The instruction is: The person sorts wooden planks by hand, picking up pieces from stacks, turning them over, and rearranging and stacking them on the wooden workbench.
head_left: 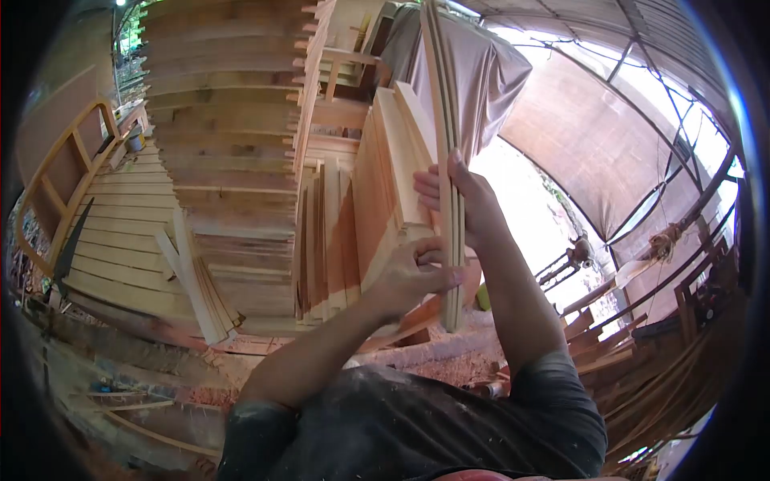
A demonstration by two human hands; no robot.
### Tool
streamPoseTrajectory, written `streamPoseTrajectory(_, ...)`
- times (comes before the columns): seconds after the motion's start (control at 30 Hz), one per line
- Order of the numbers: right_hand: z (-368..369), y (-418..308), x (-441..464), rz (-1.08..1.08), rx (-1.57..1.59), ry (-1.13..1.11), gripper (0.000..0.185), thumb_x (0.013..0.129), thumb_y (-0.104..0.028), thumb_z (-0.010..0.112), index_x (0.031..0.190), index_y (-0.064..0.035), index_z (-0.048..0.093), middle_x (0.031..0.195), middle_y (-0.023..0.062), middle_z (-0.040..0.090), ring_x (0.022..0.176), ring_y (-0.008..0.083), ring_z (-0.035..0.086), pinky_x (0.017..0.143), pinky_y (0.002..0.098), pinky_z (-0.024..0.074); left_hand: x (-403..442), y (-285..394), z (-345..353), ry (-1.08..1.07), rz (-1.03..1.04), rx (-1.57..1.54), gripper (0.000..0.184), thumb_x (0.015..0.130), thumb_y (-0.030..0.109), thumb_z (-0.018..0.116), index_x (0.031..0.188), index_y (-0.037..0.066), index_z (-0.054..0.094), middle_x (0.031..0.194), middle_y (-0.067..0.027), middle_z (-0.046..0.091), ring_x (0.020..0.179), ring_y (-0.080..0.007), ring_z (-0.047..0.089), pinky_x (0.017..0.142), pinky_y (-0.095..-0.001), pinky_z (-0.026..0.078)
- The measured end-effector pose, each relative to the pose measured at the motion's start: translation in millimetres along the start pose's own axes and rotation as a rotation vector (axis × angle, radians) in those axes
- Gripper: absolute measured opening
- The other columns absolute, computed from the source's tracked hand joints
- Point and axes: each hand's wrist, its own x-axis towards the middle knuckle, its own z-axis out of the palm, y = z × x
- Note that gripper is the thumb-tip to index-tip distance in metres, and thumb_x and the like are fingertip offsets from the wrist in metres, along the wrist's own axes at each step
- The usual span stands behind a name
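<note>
A bundle of long, thin wooden strips (454, 232) stands nearly upright in front of me, its top running out of view. My left hand (413, 276) is closed round the bundle near its lower end, with the thumb across the front. Higher up, my right hand (465, 196) grips the same strips, thumb at the right edge and fingers showing on the left. Just behind the hands, wide boards (381, 168) lean on edge, with narrower planks (329, 232) to their left.
A tall stack of planks (224, 120) rises at the left centre. Loose strips (192, 280) lean at its foot. A curved wooden frame (76, 152) stands far left. Grey cloth (489, 72) drapes something behind. Sawdust and scraps cover the floor; timber (674, 369) lies at right.
</note>
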Motion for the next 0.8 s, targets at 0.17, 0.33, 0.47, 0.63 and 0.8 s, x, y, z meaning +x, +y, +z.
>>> streamPoseTrajectory(0.17,-35.7,-12.3,28.2,-0.075,-0.437,0.226,0.083,0.091,-0.062,0.069,0.125,0.0124,0.058,0.110,0.0220,0.069,0.084,0.0235,0.072,0.072,0.0308,0.0617,-31.7,-15.6,-27.7,0.198,-0.101,0.141,0.044,0.083,0.011,0.075,0.120,-0.006,0.059,0.093,-0.0022,0.067,0.085,-0.0073,0.061,0.076,-0.0252,0.051)
streamPoseTrajectory(0.33,-80.3,-31.0,55.2,-0.080,-0.721,0.332,0.068,0.086,-0.055,0.079,0.107,0.0078,0.067,0.092,0.0137,0.068,0.072,0.0193,0.071,0.063,0.0283,0.0605,-65.8,-32.8,-42.3,0.379,-0.043,0.259,0.054,0.080,0.015,0.076,0.127,-0.005,0.057,0.099,-0.0055,0.066,0.086,-0.0087,0.062,0.076,-0.0269,0.054)
streamPoseTrajectory(0.47,-102.8,-14.7,102.0,0.045,-1.057,0.211,0.070,0.083,-0.057,0.081,0.104,0.0083,0.066,0.084,0.0114,0.066,0.069,0.0217,0.069,0.062,0.0317,0.0557,-79.5,-25.2,-43.2,0.445,-0.042,0.374,0.055,0.082,0.014,0.076,0.130,-0.003,0.055,0.102,-0.0059,0.065,0.085,-0.0086,0.062,0.070,-0.0260,0.055)
streamPoseTrajectory(0.63,-57.7,25.0,105.6,0.277,-1.272,0.122,0.076,0.078,-0.068,0.080,0.084,0.0079,0.070,0.072,0.0128,0.066,0.063,0.0207,0.064,0.059,0.0380,0.0504,-90.8,-14.9,-47.6,0.465,0.027,0.392,0.063,0.079,0.017,0.078,0.134,-0.001,0.055,0.104,-0.0076,0.066,0.089,-0.0119,0.063,0.075,-0.0291,0.056)
streamPoseTrajectory(0.8,-61.6,30.5,116.3,0.212,-1.301,0.169,0.079,0.079,-0.067,0.077,0.091,0.0113,0.072,0.081,0.0188,0.073,0.076,0.0300,0.073,0.069,0.0415,0.0549,-101.7,-21.7,-51.9,0.465,0.016,0.365,0.066,0.077,0.021,0.079,0.134,-0.003,0.055,0.107,-0.0093,0.067,0.096,-0.0146,0.064,0.087,-0.0324,0.055)
